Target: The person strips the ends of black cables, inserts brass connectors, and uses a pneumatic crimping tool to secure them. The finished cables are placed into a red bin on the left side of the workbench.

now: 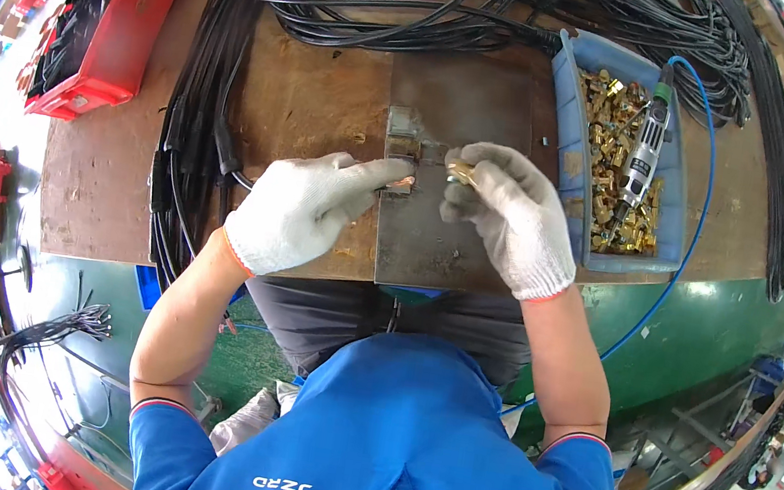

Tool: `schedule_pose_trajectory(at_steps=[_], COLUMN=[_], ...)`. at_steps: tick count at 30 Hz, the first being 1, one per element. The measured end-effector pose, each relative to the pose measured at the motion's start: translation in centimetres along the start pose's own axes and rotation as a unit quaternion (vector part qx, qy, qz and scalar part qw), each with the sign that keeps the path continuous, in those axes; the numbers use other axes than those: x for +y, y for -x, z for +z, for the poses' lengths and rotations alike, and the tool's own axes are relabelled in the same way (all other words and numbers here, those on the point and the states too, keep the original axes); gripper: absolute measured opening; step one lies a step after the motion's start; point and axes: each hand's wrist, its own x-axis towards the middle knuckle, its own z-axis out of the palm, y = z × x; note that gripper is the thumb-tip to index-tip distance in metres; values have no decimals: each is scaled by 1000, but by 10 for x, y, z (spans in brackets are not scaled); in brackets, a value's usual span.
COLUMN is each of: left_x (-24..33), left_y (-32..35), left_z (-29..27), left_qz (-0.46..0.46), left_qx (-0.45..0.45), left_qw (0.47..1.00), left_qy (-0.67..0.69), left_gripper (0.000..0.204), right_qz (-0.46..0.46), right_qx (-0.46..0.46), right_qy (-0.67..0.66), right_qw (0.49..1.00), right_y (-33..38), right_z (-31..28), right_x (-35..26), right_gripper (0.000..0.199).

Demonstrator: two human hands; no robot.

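My left hand (302, 207), in a white knit glove, is closed round a black cable (240, 180) that runs in from the left; most of it is hidden by the glove. Bare copper (404, 186) shows just beyond the fingertips, beside a small metal fixture (404, 126) on the dark metal plate (431, 251). Opposite it, my gloved right hand (520, 223) pinches a small brass fitting (461, 172) between thumb and fingers, a little to the right of the fixture. The two hands are apart.
On the right, a blue bin (644, 268) of brass fittings has a rotary tool (645, 150) with a blue hose lying across it. Black cable coils (362, 30) spread over the table's back and left. A red bin (138, 19) of black parts stands far left.
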Motion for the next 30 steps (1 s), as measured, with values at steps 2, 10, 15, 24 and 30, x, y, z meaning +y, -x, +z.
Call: schedule_pose_trajectory(at_steps=[2, 10, 15, 24, 30], left_x=[0, 1, 2, 2, 2], left_y=[0, 0, -1, -3, -3], left_z=[1, 1, -2, -1, 1], left_qz=[3, 3, 6, 6, 11], left_qx=[17, 53, 51, 50, 45], left_qw=[1000, 998, 998, 998, 999], left_qy=[-13, 31, 26, 29, -16], left_gripper=[53, 56, 57, 59, 64], right_qz=[5, 39, 31, 42, 39], right_qx=[-15, -60, -65, -47, -36], right_qy=[-16, -111, -84, -25, -1], right_qw=[1000, 991, 994, 998, 999], right_y=[-6, -15, -17, -14, -14], right_z=[2, 3, 6, 12, 10], right_x=[6, 17, 21, 19, 20], right_gripper=[26, 28, 28, 30, 31])
